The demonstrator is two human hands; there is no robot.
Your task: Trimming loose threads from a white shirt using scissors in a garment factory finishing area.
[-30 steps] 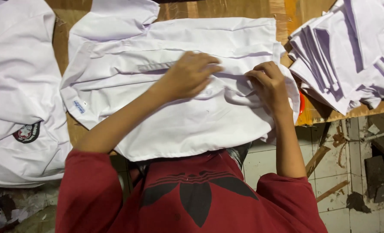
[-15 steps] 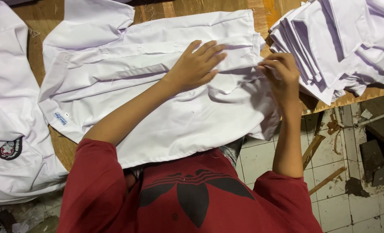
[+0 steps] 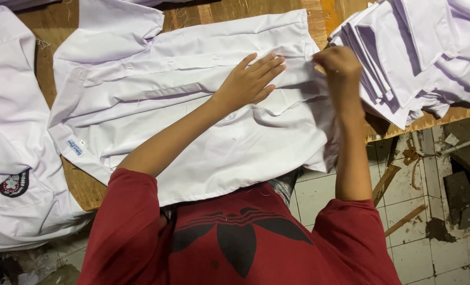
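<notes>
A white shirt (image 3: 192,121) lies spread across the wooden table (image 3: 82,187), its collar with a small blue label at the left. My left hand (image 3: 250,79) rests flat on the shirt's middle, fingers spread and pointing right. My right hand (image 3: 338,63) is closed on the shirt's right edge, pinching the cloth near the hem. My red sleeves fill the bottom of the view.
A pile of folded white garments (image 3: 419,53) sits at the table's right end. Another white shirt (image 3: 13,148) with a dark round badge lies at the left. Right of the table is a tiled floor (image 3: 440,232) with wood scraps and debris.
My right hand has slid right along the shirt to its edge. My left hand has flattened and spread its fingers. The view has shifted left and the shirt looks smoother.
</notes>
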